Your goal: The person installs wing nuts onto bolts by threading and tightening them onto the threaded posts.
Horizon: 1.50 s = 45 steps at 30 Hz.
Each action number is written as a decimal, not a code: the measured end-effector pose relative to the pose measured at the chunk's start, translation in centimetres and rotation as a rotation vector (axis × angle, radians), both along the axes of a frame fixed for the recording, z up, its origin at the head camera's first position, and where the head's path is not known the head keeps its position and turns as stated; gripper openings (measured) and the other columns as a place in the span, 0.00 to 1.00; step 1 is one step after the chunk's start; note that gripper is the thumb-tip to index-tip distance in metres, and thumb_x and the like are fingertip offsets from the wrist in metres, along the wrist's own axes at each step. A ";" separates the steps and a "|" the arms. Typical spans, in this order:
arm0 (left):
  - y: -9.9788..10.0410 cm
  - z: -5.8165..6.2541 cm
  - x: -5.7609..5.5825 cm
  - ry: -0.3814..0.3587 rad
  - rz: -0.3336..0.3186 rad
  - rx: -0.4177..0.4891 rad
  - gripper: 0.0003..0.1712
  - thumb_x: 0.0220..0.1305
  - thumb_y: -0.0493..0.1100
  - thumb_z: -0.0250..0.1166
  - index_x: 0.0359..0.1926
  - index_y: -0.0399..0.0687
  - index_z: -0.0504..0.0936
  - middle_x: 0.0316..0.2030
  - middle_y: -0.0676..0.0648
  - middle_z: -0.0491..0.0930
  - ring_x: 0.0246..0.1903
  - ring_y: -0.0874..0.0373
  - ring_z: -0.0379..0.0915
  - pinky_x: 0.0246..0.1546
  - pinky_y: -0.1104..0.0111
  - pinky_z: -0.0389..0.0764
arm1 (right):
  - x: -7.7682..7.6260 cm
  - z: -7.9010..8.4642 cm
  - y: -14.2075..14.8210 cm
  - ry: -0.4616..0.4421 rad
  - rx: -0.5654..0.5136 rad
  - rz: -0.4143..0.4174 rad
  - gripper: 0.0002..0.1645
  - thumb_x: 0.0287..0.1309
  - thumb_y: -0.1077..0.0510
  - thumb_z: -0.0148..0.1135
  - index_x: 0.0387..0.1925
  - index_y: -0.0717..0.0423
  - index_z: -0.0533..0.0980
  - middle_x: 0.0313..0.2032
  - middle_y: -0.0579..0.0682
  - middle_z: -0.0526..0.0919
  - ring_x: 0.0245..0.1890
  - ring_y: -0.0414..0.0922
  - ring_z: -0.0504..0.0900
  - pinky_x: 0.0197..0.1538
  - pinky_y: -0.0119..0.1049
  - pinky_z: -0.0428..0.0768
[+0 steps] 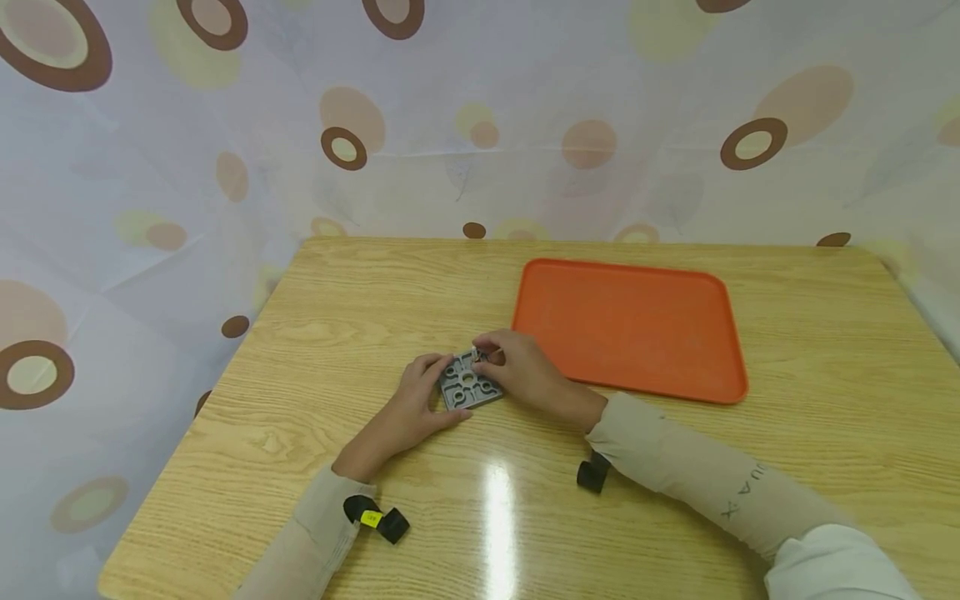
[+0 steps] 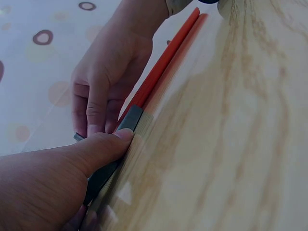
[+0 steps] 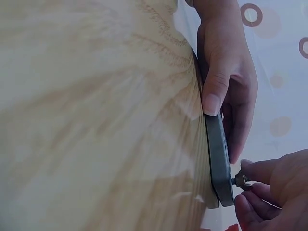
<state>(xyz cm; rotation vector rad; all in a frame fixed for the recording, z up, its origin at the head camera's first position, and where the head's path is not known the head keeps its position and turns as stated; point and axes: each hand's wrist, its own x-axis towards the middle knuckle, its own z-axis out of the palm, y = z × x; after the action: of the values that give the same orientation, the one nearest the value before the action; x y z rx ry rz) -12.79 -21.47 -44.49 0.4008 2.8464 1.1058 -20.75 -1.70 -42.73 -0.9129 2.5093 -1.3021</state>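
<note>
A grey square plate (image 1: 468,380) with round holes and raised ribs lies low over the table in the head view. My left hand (image 1: 412,406) grips it from the left, thumb (image 2: 103,147) along the near edge and fingers at the far left edge. Over the plate's far right corner, my right hand (image 1: 528,372) pinches a small metal wing screw (image 3: 242,180). In the right wrist view its thin shank meets the plate's face. The plate's side (image 3: 220,156) shows edge-on there. From above, the right fingers partly hide the screw and that corner.
An orange tray (image 1: 630,325) lies on the wooden table (image 1: 360,283) just beyond my right hand. A patterned cloth (image 1: 420,183) hangs behind the table. Black wrist camera mounts (image 1: 377,518) stick out below both sleeves.
</note>
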 end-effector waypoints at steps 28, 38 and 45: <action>-0.1 0.0 -0.1 0.011 0.005 -0.022 0.49 0.55 0.56 0.67 0.69 0.40 0.56 0.62 0.42 0.55 0.60 0.51 0.51 0.60 0.56 0.59 | 0.1 0.0 0.5 0.080 0.001 -0.027 0.05 0.58 0.59 0.62 0.35 0.56 0.81 0.33 0.45 0.82 0.32 0.37 0.77 0.36 0.32 0.76; -0.2 -0.3 -0.2 0.021 -0.012 -0.006 0.48 0.55 0.56 0.67 0.69 0.40 0.55 0.62 0.43 0.55 0.60 0.52 0.51 0.59 0.56 0.59 | 0.1 0.0 -0.1 0.049 0.026 -0.060 0.14 0.55 0.58 0.66 0.42 0.60 0.78 0.35 0.48 0.81 0.34 0.39 0.79 0.38 0.32 0.77; -0.1 -0.3 -0.1 0.019 -0.016 -0.004 0.49 0.55 0.57 0.67 0.69 0.40 0.56 0.62 0.42 0.55 0.60 0.51 0.51 0.59 0.57 0.59 | 0.1 0.0 -0.2 0.015 0.018 -0.025 0.21 0.56 0.58 0.64 0.51 0.62 0.75 0.43 0.51 0.81 0.38 0.41 0.79 0.41 0.33 0.77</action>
<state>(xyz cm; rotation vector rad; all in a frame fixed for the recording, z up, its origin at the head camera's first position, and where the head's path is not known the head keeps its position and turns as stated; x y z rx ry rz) -12.94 -21.60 -44.82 0.4351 2.8563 1.0988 -20.63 -1.90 -42.73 -0.8932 2.5482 -1.2822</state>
